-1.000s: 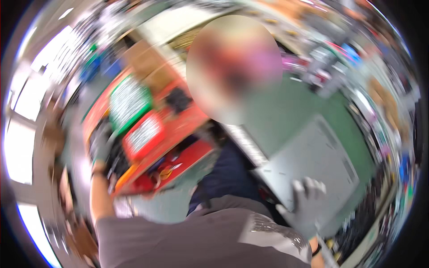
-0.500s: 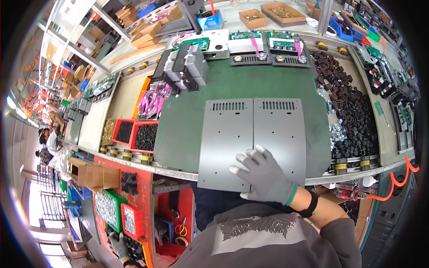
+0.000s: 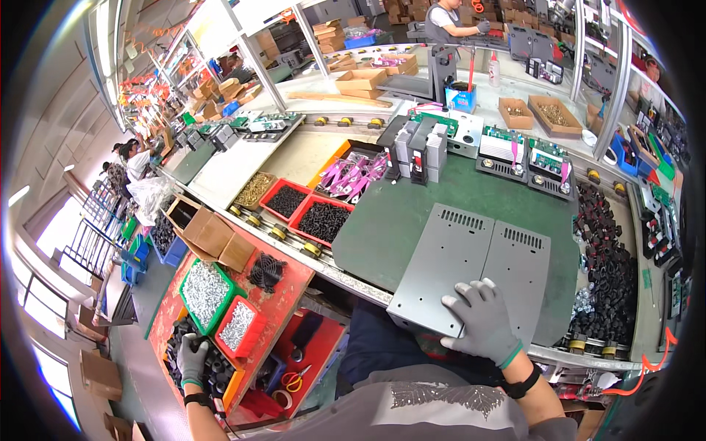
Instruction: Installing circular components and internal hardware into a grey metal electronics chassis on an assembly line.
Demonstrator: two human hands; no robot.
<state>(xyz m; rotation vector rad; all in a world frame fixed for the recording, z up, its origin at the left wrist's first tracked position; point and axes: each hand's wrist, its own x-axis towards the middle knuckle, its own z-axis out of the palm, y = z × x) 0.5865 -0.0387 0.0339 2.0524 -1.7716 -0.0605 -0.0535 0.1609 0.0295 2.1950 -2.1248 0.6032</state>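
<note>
Two flat grey metal panels, a left panel (image 3: pixel 437 273) and a right panel (image 3: pixel 521 275), lie side by side on the green mat (image 3: pixel 382 239), each with a row of slots along its far end. My right hand (image 3: pixel 484 322), in a grey glove, rests with spread fingers on their near part, across the seam. Down at the lower left, my gloved left hand (image 3: pixel 193 359) is in a bin of black plastic parts (image 3: pixel 215 361). Its fingers are curled and pressed together among the parts; what they hold is hidden.
Beside the bin stand a green tray (image 3: pixel 197 314) and a red tray (image 3: pixel 259 323) of silvery small parts. Heat-sink assemblies (image 3: pixel 419 151) and circuit-board units (image 3: pixel 500 158) line the mat's far side. Black parts (image 3: pixel 607 272) heap at the right. A co-worker (image 3: pixel 450 23) is at the back.
The view has swung left and up, so more of the left bins and the far benches shows. My left hand stays at the bin, my right on the panels.
</note>
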